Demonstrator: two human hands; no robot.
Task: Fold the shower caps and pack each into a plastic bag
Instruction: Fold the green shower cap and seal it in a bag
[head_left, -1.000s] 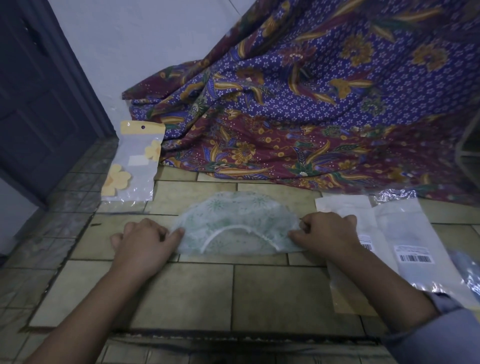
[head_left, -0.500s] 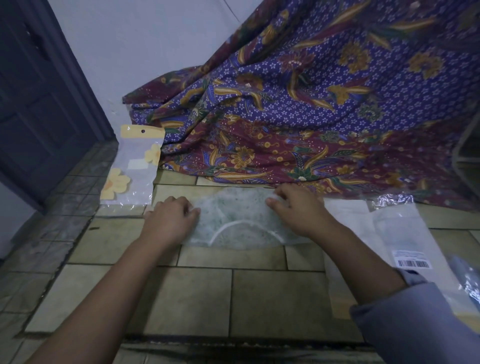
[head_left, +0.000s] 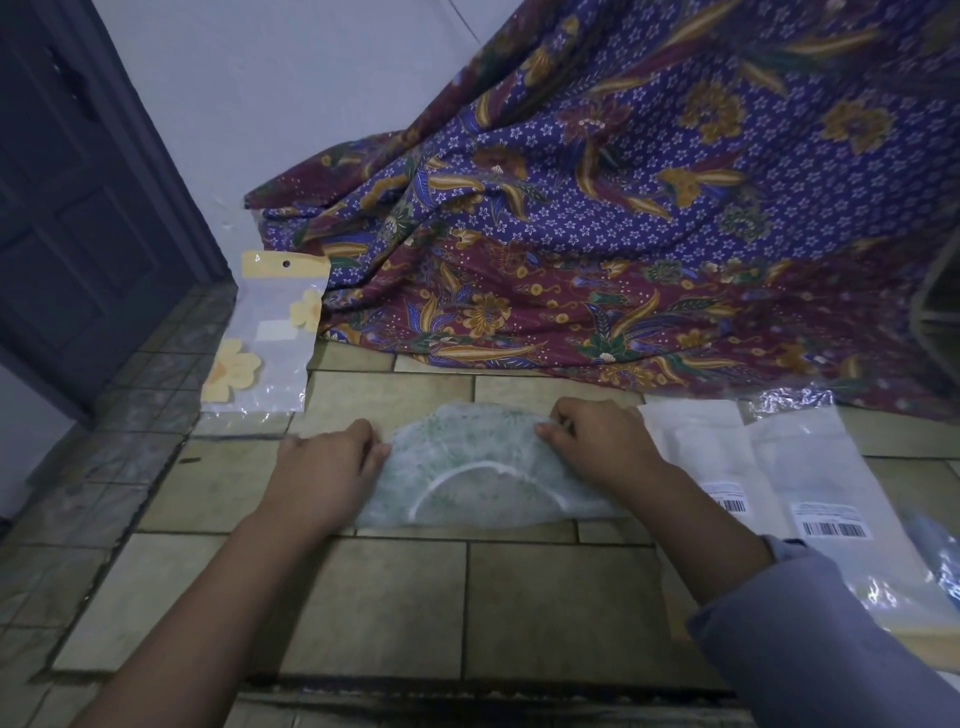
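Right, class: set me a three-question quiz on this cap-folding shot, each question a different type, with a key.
1. True or false: the cap lies flat on the tiled floor.
2. Which hand touches the cap's far edge? A) left hand B) right hand C) neither
3. Fill in: the bag with yellow flowers lies to the cap's ____.

Key: 1 true; 2 B; 3 left
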